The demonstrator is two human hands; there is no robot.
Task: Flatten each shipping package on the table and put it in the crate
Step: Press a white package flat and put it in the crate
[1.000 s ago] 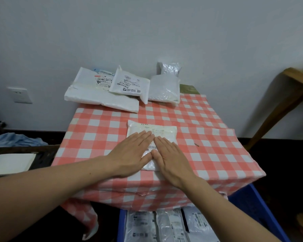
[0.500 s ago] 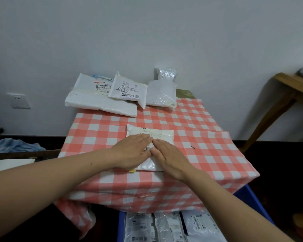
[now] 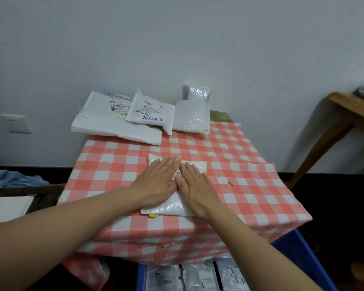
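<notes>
Both hands have slid a little toward the far edge of the package (image 3: 170, 206) since half a second ago, so more of its crinkled near end now shows between the wrists. Left hand (image 3: 156, 182) and right hand (image 3: 194, 185) lie palm down side by side on it, thumbs touching, the fingers (image 3: 170, 162) straight and together, pressing flat and gripping nothing. This white package lies near the middle of the tabletop (image 3: 250, 185), which is covered by a red-and-white checked cloth, and a bit of barcode label shows between the two hands. A small yellow scrap (image 3: 153, 215) peeps out at its near edge. At the far edge, by the wall, wait more packages: a long white one (image 3: 114, 128), a labelled one (image 3: 150, 111) leaning on it, a bubble-wrap one (image 3: 191, 118) just beside, and a silvery one (image 3: 197, 92) behind that. Below the near edge stands the blue crate (image 3: 303, 248), with several labelled packages (image 3: 198, 274) lying flat inside. A wall socket (image 3: 15, 123) sits at the left, and a piece of wooden furniture (image 3: 345, 114) stands at the right.
</notes>
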